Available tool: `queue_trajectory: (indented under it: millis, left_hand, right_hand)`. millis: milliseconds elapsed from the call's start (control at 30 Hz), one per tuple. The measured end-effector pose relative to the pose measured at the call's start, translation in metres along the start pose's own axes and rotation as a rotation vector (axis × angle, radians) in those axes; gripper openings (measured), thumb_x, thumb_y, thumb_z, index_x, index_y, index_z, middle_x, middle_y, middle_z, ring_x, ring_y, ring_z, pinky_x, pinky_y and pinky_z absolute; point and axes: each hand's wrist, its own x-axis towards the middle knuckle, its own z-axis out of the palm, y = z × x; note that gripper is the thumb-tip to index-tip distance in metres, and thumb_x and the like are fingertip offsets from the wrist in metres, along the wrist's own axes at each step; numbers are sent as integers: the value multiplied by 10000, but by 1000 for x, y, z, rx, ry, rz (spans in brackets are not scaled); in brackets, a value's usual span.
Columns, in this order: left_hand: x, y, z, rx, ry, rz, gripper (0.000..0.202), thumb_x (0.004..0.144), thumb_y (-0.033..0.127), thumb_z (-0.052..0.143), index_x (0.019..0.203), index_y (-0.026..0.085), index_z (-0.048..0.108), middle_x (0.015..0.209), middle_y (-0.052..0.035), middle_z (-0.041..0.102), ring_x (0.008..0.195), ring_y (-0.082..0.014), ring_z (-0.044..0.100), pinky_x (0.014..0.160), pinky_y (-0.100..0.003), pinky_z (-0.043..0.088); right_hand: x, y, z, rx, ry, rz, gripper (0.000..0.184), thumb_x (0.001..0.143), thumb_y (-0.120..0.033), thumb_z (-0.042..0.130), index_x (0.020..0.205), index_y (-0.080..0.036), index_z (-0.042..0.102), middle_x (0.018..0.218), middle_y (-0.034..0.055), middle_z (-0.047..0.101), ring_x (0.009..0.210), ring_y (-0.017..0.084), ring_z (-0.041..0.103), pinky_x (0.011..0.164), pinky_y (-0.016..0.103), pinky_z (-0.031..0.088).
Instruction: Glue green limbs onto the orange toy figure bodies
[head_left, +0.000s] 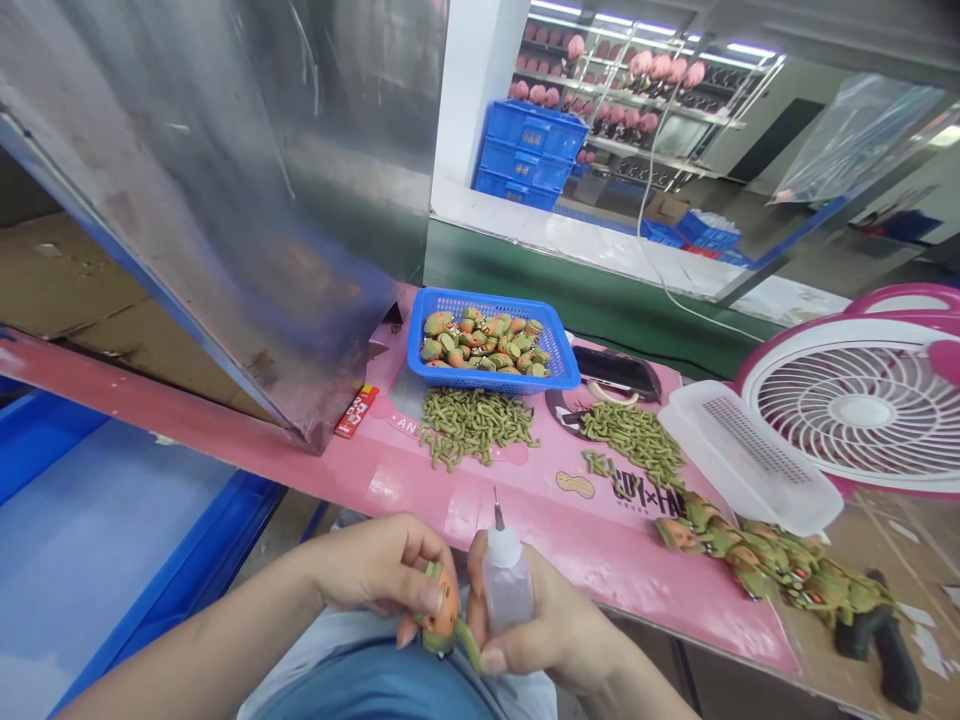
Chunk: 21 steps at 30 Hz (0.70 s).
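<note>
My left hand is closed on a small green and orange toy figure, held low over my lap at the table's edge. In my right hand is a squeeze bottle of clear plastic with a white cap and a thin needle tip, pointing up. A curved green toy limb lies between the figure and my right thumb; whether it is joined to the figure I cannot tell. Ahead, a blue basket holds several similar green and orange pieces. Loose green limbs lie heaped before it.
More green limbs lie to the right, near a phone. A white plastic tray leans by a pink fan. Several toy figures lie in rows below it. A metal panel stands at left, beside a red packet.
</note>
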Motion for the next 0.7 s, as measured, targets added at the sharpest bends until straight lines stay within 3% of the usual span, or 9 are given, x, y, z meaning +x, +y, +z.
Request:
queue_trajectory:
  millis: [167, 400, 700]
  left_hand:
    - [2, 3, -2, 33, -44, -65, 498, 347, 539, 792, 577, 133, 617, 501, 31, 616, 341, -48, 496, 259, -135, 224]
    - [7, 5, -2, 68, -95, -108, 511, 312, 532, 800, 577, 139, 610, 520, 43, 605, 406, -54, 506, 349, -141, 403]
    - [4, 17, 2, 181, -125, -114, 432, 388, 538, 770, 542, 163, 619, 519, 30, 575, 454, -79, 488, 369, -161, 387]
  right_hand:
    - [1, 0, 0, -5, -15, 47, 404, 323, -124, 820, 603, -133, 529, 505, -13, 624, 409, 49, 497, 389, 126, 356]
    - [2, 3, 0, -46, -38, 43, 358, 330, -163, 825, 587, -123, 579, 506, -22, 619, 410, 48, 494, 392, 127, 371]
    - [3, 5, 3, -112, 14, 78, 322, 345, -237, 817, 564, -107, 620, 487, -15, 581, 406, 46, 451, 393, 146, 322]
